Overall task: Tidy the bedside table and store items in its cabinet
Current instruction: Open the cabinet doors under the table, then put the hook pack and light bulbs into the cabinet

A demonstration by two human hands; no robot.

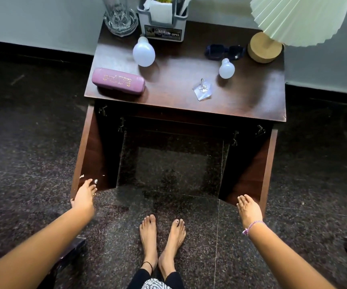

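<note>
Both doors of the bedside table stand wide open, so the step in hand seems to be the opening of the cabinet, before anything is stored. The left hand rests with loose fingers on the lower edge of the left door, near its small knob; it grips nothing. The right hand is beside the right door, fingers spread and empty. On top lie a pink glasses case, a big bulb, a small bulb, dark sunglasses and a clear hook, well apart from each other. Next, I think, one hand must rise to the top and take an item, probably the case, and put it inside the cabinet, whose inside is too dark to see.
</note>
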